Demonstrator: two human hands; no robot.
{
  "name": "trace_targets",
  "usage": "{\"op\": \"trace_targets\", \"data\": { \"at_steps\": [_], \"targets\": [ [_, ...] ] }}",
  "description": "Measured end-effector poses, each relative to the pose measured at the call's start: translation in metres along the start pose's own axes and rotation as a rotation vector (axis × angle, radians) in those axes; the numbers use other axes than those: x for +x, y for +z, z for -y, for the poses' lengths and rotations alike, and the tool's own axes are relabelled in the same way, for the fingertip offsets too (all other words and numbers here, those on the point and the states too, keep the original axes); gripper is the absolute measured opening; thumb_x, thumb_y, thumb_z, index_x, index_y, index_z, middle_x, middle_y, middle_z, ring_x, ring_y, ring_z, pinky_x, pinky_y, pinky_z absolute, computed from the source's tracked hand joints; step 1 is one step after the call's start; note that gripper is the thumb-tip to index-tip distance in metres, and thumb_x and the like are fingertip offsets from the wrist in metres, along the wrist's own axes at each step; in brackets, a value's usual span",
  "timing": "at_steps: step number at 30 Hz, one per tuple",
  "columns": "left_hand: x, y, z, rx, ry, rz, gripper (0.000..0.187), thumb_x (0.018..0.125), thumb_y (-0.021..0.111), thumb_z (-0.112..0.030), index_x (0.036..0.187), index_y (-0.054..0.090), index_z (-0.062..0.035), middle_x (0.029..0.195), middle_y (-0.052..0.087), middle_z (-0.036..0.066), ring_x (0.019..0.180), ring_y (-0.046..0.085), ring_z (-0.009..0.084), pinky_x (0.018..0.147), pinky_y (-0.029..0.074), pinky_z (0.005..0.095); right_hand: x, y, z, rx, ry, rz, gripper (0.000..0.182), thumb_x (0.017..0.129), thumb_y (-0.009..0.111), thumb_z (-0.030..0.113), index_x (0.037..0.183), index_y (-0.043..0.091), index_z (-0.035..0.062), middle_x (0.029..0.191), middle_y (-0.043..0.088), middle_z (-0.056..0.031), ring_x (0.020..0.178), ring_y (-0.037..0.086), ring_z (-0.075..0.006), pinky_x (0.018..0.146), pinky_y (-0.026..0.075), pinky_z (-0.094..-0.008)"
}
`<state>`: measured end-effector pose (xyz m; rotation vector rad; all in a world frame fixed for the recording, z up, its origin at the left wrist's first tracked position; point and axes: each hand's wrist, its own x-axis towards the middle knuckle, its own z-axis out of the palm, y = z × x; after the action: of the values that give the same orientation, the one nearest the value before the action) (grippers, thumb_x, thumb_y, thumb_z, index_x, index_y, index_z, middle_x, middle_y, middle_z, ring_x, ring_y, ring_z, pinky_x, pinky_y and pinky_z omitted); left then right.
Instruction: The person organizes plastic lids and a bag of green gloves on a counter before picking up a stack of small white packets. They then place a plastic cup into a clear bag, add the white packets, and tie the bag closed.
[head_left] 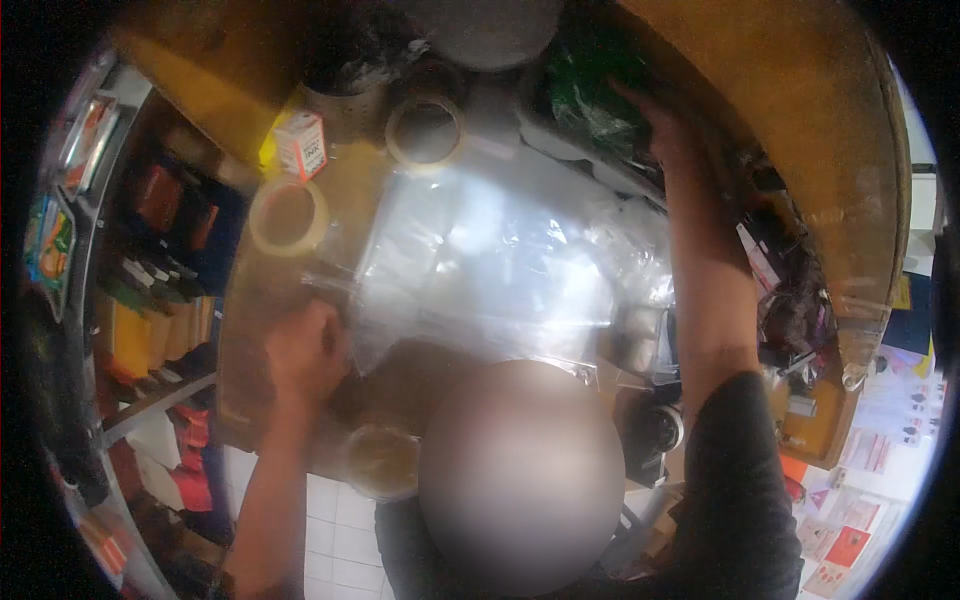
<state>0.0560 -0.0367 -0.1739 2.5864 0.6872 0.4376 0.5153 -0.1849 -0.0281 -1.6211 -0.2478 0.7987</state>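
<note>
My left hand (pixel 303 345) rests on the brown table with its fingers curled closed, beside the left edge of the clear plastic bags (pixel 490 260). Whatever may be inside those fingers is hidden. Far off at the upper right, my right hand (pixel 652 118) reaches over a dark green plastic-wrapped bundle (pixel 598 100). Its visible fingers are stretched out, and shadow hides part of them. Light glares off the bags in the middle. A roll of tape (pixel 288 216) lies above my left hand, and a second tape roll (pixel 424 133) sits farther back.
A small white-and-orange ink box (pixel 302 146) stands by the tape rolls. Another round roll (pixel 382 461) is at the near edge. Cluttered small items (pixel 790 310) fill the right side. Shelves with folders (pixel 150 335) stand at left. A blurred round shape (pixel 520 475) covers the lower middle.
</note>
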Motion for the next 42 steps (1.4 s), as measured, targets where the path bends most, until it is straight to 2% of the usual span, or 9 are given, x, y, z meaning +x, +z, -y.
{"op": "trace_targets", "data": {
  "at_steps": [7,11,16,21,23,24,31,35,42],
  "targets": [
    [-0.004,-0.006,-0.002,-0.071,-0.052,0.060,0.018,0.084,0.068,-0.009,0.100,0.061,-0.0102,0.074,0.060,0.008,0.065,0.060,0.0266,0.062,0.048,0.0385,0.074,-0.092,-0.075,-0.843,-0.591,-0.280,0.060,0.082,0.078,0.012,0.138,0.055,0.0076,0.134,0.060,-0.0146,0.118,0.060,-0.0274,0.097,0.051,-0.0355],
    [0.004,0.004,0.002,-0.582,-0.277,-0.122,0.024,0.087,0.066,-0.012,0.109,0.065,-0.0058,0.090,0.070,0.012,0.079,0.068,0.0254,0.073,0.053,0.0375,0.072,-0.106,-0.068,-0.717,-0.601,-0.246,0.058,0.083,0.075,0.009,0.138,0.056,0.0083,0.135,0.058,-0.0146,0.120,0.058,-0.0273,0.098,0.050,-0.0354],
    [0.073,-0.036,-0.082,-0.251,0.203,0.090,0.074,0.074,0.083,-0.021,0.135,0.047,-0.0015,0.127,0.055,0.018,0.117,0.052,0.0337,0.102,0.041,0.0449,0.049,-0.108,-0.053,-0.765,-0.509,-0.523,0.048,0.089,0.069,0.019,0.134,0.059,0.0082,0.127,0.060,-0.0133,0.114,0.058,-0.0270,0.093,0.049,-0.0363],
    [0.097,0.005,-0.102,-0.099,0.073,0.180,0.102,0.062,0.091,-0.029,0.144,0.035,-0.0038,0.146,0.033,0.022,0.133,0.034,0.0410,0.108,0.032,0.0547,-0.032,-0.035,-0.058,-1.247,-0.792,-0.505,0.048,0.089,0.069,0.030,0.130,0.060,0.0063,0.121,0.062,-0.0105,0.109,0.059,-0.0256,0.093,0.048,-0.0370],
    [0.104,0.013,-0.100,-0.069,-0.003,0.131,0.105,0.061,0.092,-0.026,0.145,0.034,-0.0038,0.148,0.031,0.023,0.134,0.033,0.0410,0.108,0.032,0.0544,-0.123,0.049,-0.062,-0.811,-0.348,-0.050,0.052,0.086,0.075,0.029,0.127,0.060,0.0010,0.121,0.062,-0.0124,0.109,0.059,-0.0260,0.098,0.046,-0.0367],
    [0.107,0.016,-0.100,-0.058,-0.051,0.058,0.105,0.061,0.092,-0.024,0.146,0.033,-0.0038,0.148,0.031,0.024,0.133,0.034,0.0415,0.108,0.032,0.0536,-0.117,0.046,-0.105,-0.954,-0.567,0.127,0.070,0.076,0.083,0.037,0.128,0.056,-0.0016,0.128,0.061,-0.0223,0.115,0.059,-0.0368,0.099,0.047,-0.0433],
    [0.130,0.049,-0.064,-0.432,-0.032,-0.113,0.113,0.066,0.089,-0.024,0.152,0.020,0.0010,0.150,0.031,0.029,0.143,0.029,0.0425,0.118,0.026,0.0502,-0.106,0.095,-0.172,-0.841,-0.265,0.082,0.060,0.076,0.085,0.027,0.120,0.053,0.0007,0.106,0.059,-0.0151,0.104,0.058,-0.0292,0.091,0.047,-0.0397],
    [0.145,0.048,-0.065,-0.679,-0.175,-0.171,0.114,0.069,0.091,-0.032,0.150,0.019,0.0018,0.147,0.038,0.023,0.117,0.050,0.0287,0.100,0.046,0.0411,-0.106,0.094,-0.137,-0.315,-0.161,0.162,0.043,0.083,0.079,0.019,0.111,0.054,0.0001,0.112,0.061,-0.0124,0.100,0.058,-0.0235,0.088,0.047,-0.0352],
    [0.165,0.047,-0.065,-1.022,-0.409,-0.174,0.108,0.075,0.085,-0.050,0.150,0.025,-0.0001,0.139,0.047,0.017,0.111,0.050,0.0223,0.097,0.046,0.0361,-0.075,0.107,-0.127,0.265,-0.161,-0.019,0.055,0.089,0.069,0.010,0.138,0.047,-0.0027,0.129,0.060,-0.0142,0.117,0.058,-0.0235,0.101,0.045,-0.0354]
  ]
}}
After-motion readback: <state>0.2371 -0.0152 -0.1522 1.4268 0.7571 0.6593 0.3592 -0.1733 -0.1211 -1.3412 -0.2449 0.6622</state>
